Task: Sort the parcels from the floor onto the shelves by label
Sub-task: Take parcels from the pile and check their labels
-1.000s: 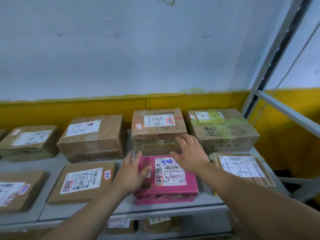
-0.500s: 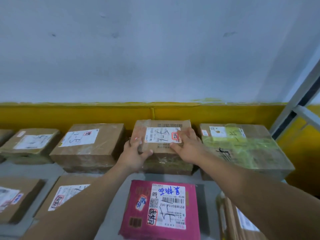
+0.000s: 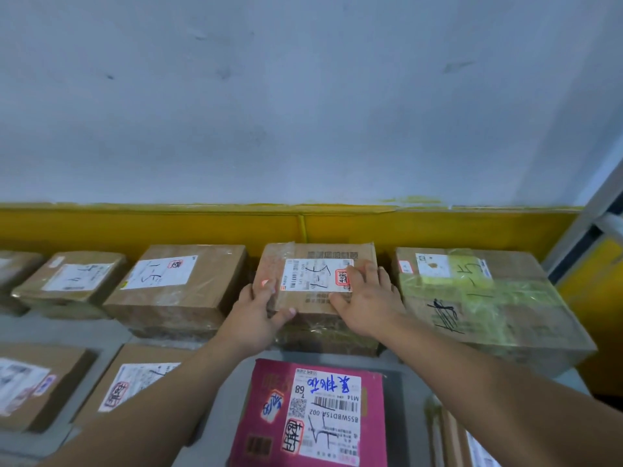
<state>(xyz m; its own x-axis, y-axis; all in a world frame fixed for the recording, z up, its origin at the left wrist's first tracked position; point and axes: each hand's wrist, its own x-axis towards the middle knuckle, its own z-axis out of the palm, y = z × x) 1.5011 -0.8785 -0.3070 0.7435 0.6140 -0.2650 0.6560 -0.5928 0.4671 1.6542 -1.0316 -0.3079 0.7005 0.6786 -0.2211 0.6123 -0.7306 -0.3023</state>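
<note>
A brown cardboard parcel (image 3: 323,254) with a white label marked "1-5" sits in the back row of the grey shelf (image 3: 60,332). My left hand (image 3: 259,315) grips its front left corner, thumb on top and fingers up the left side. My right hand (image 3: 367,298) lies on the parcel's right part with fingers spread toward the right edge. In front of it a pink parcel (image 3: 372,416) lies flat on the shelf, between my forearms, untouched.
Brown parcels flank the held one: one on the left (image 3: 178,288), another further left (image 3: 70,281), a green-taped one on the right (image 3: 472,298). More parcels lie in the front row (image 3: 145,382). Behind is a yellow wall band (image 3: 202,227); a shelf upright (image 3: 586,210) stands right.
Both hands left the pink parcel and reached back onto the middle brown parcel. The view moved closer to the shelf. Little differs over the last half second.
</note>
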